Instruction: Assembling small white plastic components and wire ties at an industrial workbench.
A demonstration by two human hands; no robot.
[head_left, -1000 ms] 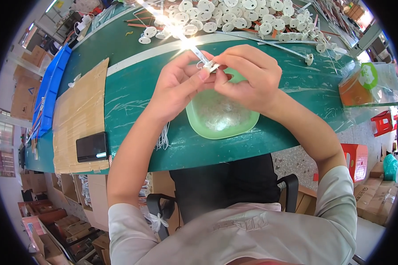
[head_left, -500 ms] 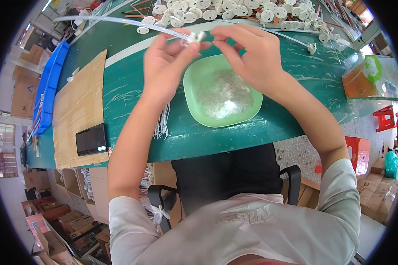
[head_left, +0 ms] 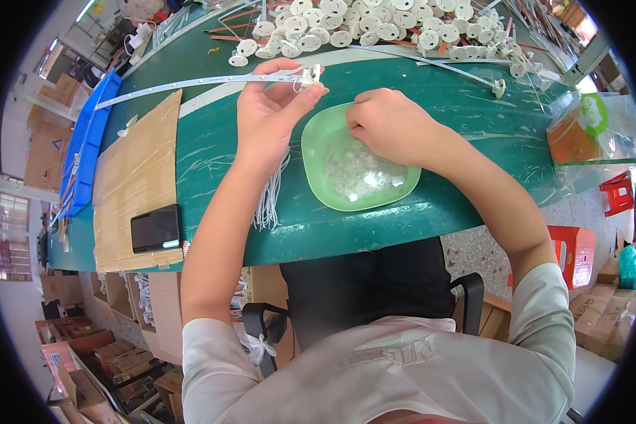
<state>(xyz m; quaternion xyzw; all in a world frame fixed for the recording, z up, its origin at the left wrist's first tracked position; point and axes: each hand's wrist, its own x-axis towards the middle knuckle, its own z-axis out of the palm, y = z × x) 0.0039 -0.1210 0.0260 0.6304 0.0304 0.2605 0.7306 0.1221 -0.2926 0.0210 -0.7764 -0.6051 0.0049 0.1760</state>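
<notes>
With the left hand (head_left: 272, 106) pinching the end of a long white strip (head_left: 191, 83) above the tabletop's (head_left: 212, 148) far edge and the right hand's (head_left: 389, 124) curled fingers picking in the green dish (head_left: 318, 169) of small clear parts near the front edge, a loosened pinch could let the strip slide off.

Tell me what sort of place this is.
Most likely a small assembly workshop: a long green workbench carries a heap of white round parts, a green dish of small clear pieces sits before the person, and cardboard cartons are stacked beneath.
</notes>
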